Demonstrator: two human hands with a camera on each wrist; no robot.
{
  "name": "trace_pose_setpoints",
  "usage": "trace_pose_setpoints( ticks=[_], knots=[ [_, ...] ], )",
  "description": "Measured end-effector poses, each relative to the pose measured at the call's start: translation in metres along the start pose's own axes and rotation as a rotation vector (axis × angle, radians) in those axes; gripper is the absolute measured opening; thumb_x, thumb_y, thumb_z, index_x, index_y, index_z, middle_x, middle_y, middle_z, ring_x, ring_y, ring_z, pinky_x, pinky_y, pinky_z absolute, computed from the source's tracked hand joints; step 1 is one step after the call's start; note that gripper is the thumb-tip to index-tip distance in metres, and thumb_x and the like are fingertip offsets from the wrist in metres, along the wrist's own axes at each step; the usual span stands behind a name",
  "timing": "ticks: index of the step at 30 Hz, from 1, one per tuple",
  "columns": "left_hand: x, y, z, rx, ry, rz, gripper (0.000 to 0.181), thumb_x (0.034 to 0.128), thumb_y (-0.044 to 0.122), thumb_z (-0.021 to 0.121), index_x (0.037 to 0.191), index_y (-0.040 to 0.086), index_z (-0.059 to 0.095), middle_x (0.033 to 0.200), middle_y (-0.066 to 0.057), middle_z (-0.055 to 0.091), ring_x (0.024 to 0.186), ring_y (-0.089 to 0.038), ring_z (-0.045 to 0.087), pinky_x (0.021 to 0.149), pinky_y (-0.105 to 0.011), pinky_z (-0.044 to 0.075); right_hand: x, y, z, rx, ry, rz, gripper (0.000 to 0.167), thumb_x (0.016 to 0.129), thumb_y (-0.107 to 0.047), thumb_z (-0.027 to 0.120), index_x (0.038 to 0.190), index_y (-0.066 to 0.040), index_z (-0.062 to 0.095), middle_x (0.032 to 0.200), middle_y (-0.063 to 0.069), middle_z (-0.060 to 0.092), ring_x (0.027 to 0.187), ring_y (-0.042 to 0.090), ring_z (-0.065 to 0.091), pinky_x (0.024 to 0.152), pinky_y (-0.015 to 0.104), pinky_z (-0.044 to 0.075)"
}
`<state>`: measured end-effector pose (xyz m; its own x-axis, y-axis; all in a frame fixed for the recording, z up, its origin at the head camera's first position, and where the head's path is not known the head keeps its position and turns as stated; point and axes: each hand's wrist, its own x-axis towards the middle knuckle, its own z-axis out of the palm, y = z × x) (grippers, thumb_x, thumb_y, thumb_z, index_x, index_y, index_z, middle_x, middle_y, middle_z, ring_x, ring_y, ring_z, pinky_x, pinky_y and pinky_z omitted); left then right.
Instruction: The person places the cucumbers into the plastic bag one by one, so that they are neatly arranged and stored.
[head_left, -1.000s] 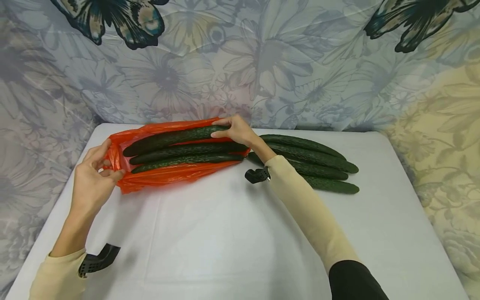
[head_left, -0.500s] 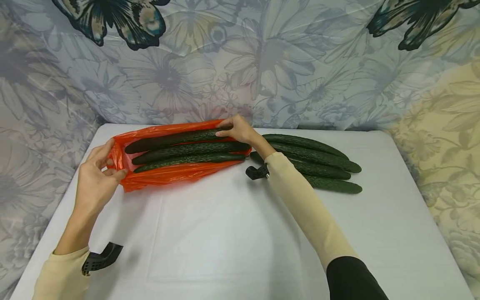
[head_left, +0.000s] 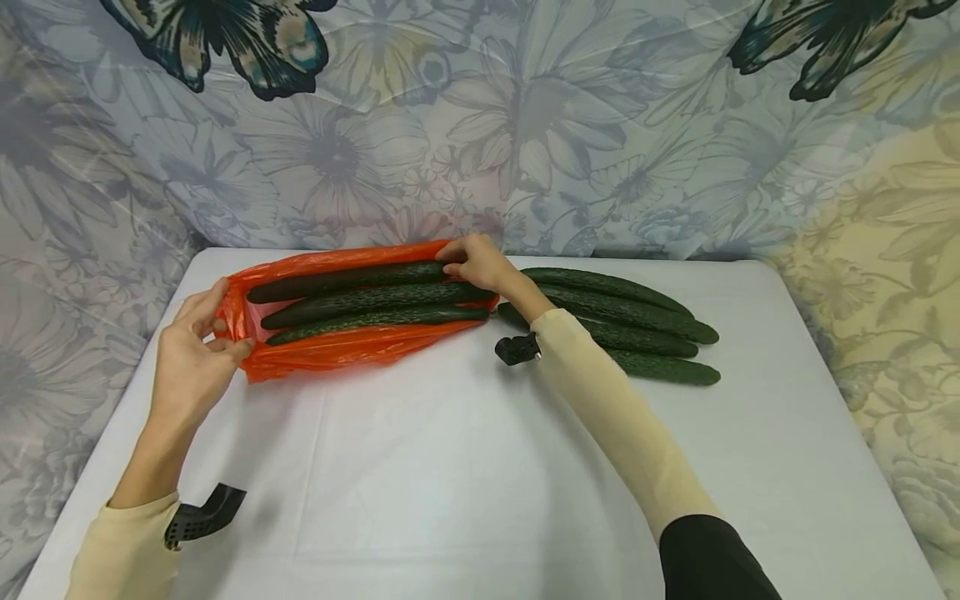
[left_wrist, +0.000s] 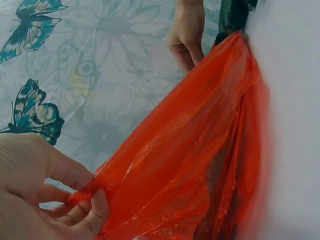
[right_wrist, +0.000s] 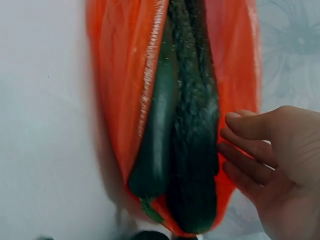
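Observation:
An orange-red plastic bag (head_left: 352,354) lies with its mouth spread, and three long dark green cucumbers (head_left: 375,298) rest lengthwise inside. My left hand (head_left: 197,346) pinches the bag's left edge between thumb and fingers; the left wrist view shows the film (left_wrist: 165,165) drawn taut from that hand (left_wrist: 55,187). At the bag's right end, my right hand (head_left: 483,265) is beside the end of the rearmost cucumber (head_left: 360,279). In the right wrist view this hand (right_wrist: 280,155) has relaxed fingers against the side of the cucumbers (right_wrist: 192,150), not wrapped round them.
Several more cucumbers (head_left: 637,312) lie side by side right of the bag, partly behind my right forearm. They rest on a white-covered table (head_left: 420,483). Floral fabric (head_left: 525,142) with butterflies rises along the table's back and sides.
The rearmost cucumber has settled slightly lower into the bag, and my right hand has loosened from its end. My left hand keeps hold of the bag's edge, almost unmoved.

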<state>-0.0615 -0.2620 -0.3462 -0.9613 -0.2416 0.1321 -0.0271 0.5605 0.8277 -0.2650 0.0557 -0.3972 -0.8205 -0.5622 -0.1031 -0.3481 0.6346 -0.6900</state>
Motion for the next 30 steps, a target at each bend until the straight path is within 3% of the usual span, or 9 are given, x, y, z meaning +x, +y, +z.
trace_pose_setpoints(
  ticks=[6,12,20,24,30],
  knots=[
    [0.001,0.0,0.001,0.009,0.005,-0.006,0.081,0.0799,-0.015,0.063,0.152,0.008,0.033,0.139,-0.011,0.043,0.091,-0.006,0.044,0.061,-0.006,0.044,-0.018,0.001,-0.013,0.03,0.036,-0.035,0.03,0.095,-0.01,0.063,0.124,-0.005,0.068,0.124,0.01,0.066,0.113,0.024,0.061,0.095,0.035,0.049],
    [0.003,-0.003,0.0,0.015,0.003,-0.032,0.08,0.0807,-0.013,0.062,0.152,0.008,0.033,0.14,-0.012,0.043,0.092,-0.005,0.044,0.062,-0.006,0.045,-0.046,0.005,-0.029,-0.006,0.037,-0.072,0.029,0.096,-0.011,0.062,0.124,-0.003,0.067,0.123,0.012,0.066,0.114,0.025,0.06,0.098,0.038,0.046],
    [0.007,-0.012,0.001,0.027,0.015,-0.083,0.079,0.0803,-0.013,0.06,0.152,0.009,0.034,0.139,-0.012,0.044,0.09,-0.004,0.043,0.062,-0.006,0.044,-0.093,0.017,-0.048,-0.036,0.067,-0.125,0.03,0.097,-0.011,0.061,0.124,-0.001,0.066,0.12,0.017,0.067,0.107,0.028,0.064,0.092,0.04,0.051],
    [0.008,-0.012,0.003,0.042,0.017,-0.079,0.08,0.0793,-0.014,0.06,0.151,0.009,0.035,0.139,-0.013,0.045,0.089,-0.004,0.043,0.061,-0.005,0.043,-0.121,0.026,-0.058,-0.06,0.112,-0.118,0.029,0.095,-0.011,0.064,0.123,-0.003,0.068,0.116,0.015,0.069,0.102,0.027,0.067,0.087,0.042,0.053],
    [0.011,-0.011,0.005,0.085,0.006,-0.076,0.078,0.0797,-0.012,0.06,0.151,0.008,0.034,0.141,-0.018,0.045,0.088,-0.004,0.041,0.059,-0.006,0.041,-0.161,0.046,-0.067,-0.107,0.167,-0.126,0.03,0.093,-0.01,0.065,0.122,-0.001,0.067,0.117,0.014,0.069,0.105,0.028,0.065,0.089,0.045,0.051]
  ],
)
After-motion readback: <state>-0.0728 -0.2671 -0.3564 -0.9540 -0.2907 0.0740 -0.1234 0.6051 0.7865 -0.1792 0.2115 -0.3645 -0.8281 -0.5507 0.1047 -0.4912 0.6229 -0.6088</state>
